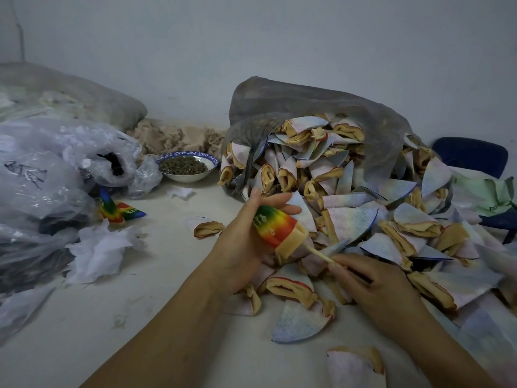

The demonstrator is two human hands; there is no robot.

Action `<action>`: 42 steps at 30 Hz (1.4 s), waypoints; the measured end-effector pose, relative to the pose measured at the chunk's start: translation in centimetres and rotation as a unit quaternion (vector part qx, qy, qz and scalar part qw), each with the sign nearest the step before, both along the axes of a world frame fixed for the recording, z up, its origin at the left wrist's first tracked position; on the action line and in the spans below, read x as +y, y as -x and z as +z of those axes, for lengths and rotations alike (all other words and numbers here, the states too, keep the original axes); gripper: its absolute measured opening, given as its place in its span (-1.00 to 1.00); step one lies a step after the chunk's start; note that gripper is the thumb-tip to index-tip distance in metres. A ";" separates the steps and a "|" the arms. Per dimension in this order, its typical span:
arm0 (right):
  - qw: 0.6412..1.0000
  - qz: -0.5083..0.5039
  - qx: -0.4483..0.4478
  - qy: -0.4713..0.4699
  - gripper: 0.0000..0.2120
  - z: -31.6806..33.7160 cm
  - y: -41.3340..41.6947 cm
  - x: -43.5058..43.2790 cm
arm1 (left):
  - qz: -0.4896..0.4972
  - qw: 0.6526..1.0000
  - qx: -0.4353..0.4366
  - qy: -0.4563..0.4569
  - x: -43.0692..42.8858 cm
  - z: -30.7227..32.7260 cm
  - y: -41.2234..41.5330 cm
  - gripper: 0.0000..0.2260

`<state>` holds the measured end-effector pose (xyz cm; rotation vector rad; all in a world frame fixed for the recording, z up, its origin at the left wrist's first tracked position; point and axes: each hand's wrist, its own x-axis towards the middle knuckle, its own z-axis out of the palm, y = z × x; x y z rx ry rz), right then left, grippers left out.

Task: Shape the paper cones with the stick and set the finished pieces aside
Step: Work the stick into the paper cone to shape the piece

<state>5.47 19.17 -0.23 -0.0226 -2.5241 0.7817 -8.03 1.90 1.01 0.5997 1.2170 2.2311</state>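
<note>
The big heap of unshaped cones (349, 177) lies just beyond the fingertips, so most remains; two finished pieces (120, 210) sit well left; the left hand (243, 242) wraps the rainbow cone (275, 224); the right hand (372, 281) pinches the stick (319, 254), thrust inside it.

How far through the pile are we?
Early. Done: a couple of finished cones lie by the plastic bags. In hand: the left hand grips a rainbow cone, the right hand holds the stick in its open end. Left: a big pile of unshaped pieces spilling from the grey bag.
</note>
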 end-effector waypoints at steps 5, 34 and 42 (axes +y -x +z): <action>0.998 0.023 0.010 -0.049 -0.82 0.4 -0.1 -0.3 | 0.002 0.999 -0.032 -0.036 0.3 -0.5 0.1 -0.68; 0.995 -0.019 -0.008 0.095 -0.80 -0.3 0.4 -0.8 | 0.066 0.994 0.022 -0.089 1.2 -0.5 -0.4 -0.70; 0.993 0.017 -0.042 0.110 -0.80 -1.2 0.7 -2.0 | 0.136 0.987 0.050 -0.068 1.8 -1.5 -0.7 -0.72</action>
